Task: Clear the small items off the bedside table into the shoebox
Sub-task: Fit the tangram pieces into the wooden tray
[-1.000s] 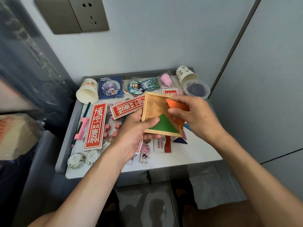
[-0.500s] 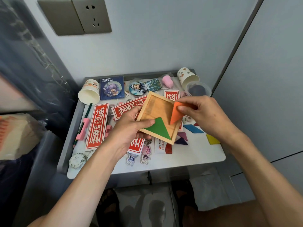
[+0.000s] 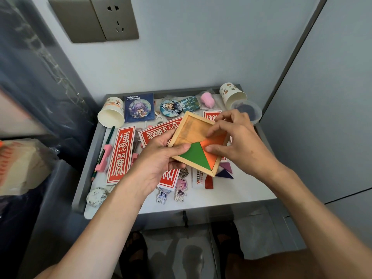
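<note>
1. The left grip (image 3: 161,160) is closed around the wooden tray (image 3: 191,129). It holds the tray's left corner, with the thumb lying over the rim onto the green triangle (image 3: 193,157).
2. The tray is tilted and held above the middle of the desk (image 3: 241,190), not resting on it.
3. The right grip (image 3: 241,146) pinches the orange triangle (image 3: 216,144), thumb at its lower edge and curled fingers at its upper edge.
4. The orange triangle lies inside the tray, touching the green triangle along one side. The rest of the tray floor is bare wood.
5. Two purple pieces (image 3: 225,172) lie on the desk just below the tray's right corner.
6. Red paper strips (image 3: 120,154) lie flat on the left half of the desk, beside a pencil (image 3: 102,154).
7. A paper cup (image 3: 111,116) lies on its side at the back left, and another cup (image 3: 233,93) at the back right.
8. Two figure keychains (image 3: 180,190) lie near the front edge.
</note>
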### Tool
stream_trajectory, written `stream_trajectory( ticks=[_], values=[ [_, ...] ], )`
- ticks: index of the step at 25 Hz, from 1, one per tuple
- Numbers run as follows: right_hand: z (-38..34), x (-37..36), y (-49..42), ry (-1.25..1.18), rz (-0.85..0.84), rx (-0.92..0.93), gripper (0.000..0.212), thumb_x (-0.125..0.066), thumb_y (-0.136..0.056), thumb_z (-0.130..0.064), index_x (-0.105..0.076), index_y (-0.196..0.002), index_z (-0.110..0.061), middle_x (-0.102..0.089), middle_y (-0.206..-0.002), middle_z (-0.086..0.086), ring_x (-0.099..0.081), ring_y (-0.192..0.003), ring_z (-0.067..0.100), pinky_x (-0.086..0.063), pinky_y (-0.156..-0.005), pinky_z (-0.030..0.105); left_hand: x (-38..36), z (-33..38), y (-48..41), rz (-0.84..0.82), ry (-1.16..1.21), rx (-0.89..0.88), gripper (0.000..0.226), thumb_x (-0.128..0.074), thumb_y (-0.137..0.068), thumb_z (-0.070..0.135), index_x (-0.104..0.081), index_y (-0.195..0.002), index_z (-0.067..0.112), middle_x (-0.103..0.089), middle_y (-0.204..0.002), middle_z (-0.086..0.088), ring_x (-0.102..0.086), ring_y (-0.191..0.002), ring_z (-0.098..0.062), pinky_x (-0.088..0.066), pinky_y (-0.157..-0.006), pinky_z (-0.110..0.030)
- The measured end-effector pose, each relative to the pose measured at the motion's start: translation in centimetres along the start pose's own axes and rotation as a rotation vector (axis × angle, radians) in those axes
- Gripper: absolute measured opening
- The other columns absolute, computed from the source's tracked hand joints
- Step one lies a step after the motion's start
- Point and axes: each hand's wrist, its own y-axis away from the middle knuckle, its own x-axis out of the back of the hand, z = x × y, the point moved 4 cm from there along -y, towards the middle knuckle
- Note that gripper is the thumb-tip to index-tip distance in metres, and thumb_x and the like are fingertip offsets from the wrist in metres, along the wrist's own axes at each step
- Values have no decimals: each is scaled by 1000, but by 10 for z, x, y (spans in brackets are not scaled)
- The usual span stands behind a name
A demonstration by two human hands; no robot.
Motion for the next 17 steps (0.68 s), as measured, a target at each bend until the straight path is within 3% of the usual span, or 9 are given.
stream_trajectory(
  ticks=[4, 6, 9, 13, 17],
  values=[
    [7, 3, -1, -338, 67, -178, 31, -71, -86, -33, -57, -113, -29, -57, -114, -9, -55, -104, 8, -49, -87, 28, -1, 1, 2, -8, -55, -11, 35, -70, -85, 5, -68, -116, 21, -76, -95, -5, -70, -72, -12, -53, -51, -20],
    [13, 0, 0, -475, 7, -320, 27, -68, -88, -32, -59, -113, -26, -67, -103, -4, -65, -91, 8, -57, -74, 27, -1, 2, 2, 8, -62, -11, 35, -70, -86, 5, -68, -117, 21, -76, -95, -5, -70, -72, -11, -52, -50, -20],
    [13, -10, 3, -609, -66, -410, 13, -68, -90, -26, -66, -101, -20, -73, -89, 0, -68, -68, 3, -50, -54, 14, -1, 1, 2, 120, 60, -13, 33, -70, -85, 4, -65, -115, 16, -76, -95, -4, -73, -76, -14, -54, -54, -24],
    [9, -18, 5, -825, 15, -488, 14, -67, -91, -19, -62, -103, -16, -74, -82, -2, -71, -68, 8, -51, -55, 16, -11, -7, 7, 227, 239, -27, 30, -73, -82, 14, -64, -111, 15, -76, -104, -2, -74, -92, -18, -57, -74, -36],
    [5, -27, 8, -851, 35, -500, 15, -65, -92, -17, -59, -105, -12, -72, -89, 2, -71, -71, 10, -55, -58, 21, -32, -8, 12, 237, 168, -107, 38, -74, -82, 6, -62, -118, 13, -75, -107, -4, -73, -98, -21, -59, -84, -40]
  ],
)
